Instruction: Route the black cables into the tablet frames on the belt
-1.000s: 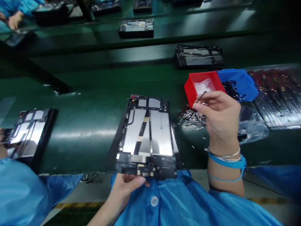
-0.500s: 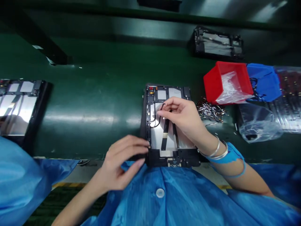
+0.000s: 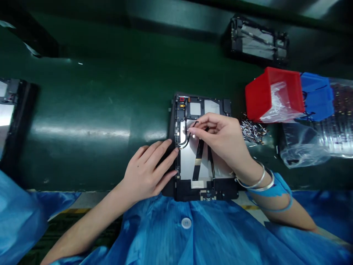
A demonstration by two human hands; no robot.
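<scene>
An opened tablet-like device (image 3: 190, 165) lies on the green bench at its front edge, its inside facing up. Over its upper part, my right hand (image 3: 223, 134) pinches a thin black cable (image 3: 189, 137) between thumb and fingertips. The cable's lower end curves to the device's left edge. My left hand (image 3: 150, 169) has its fingers stretched out, with the fingertips on that left edge close to the cable's end. A wide black flat cable (image 3: 198, 162) runs down the silver middle, partly hidden by my right hand.
At right stand a red bin (image 3: 256, 95) with clear plastic bags and a blue bin (image 3: 317, 95) with black cables. Small loose parts (image 3: 252, 130) are heaped beside them, near a clear bag (image 3: 306, 147). Other devices lie at back right (image 3: 259, 40) and far left (image 3: 8, 114).
My left hand has moved up along the device's left edge, its fingertips now near the cable's end. My right hand keeps its pinch on the cable. The whole view has shifted slightly.
</scene>
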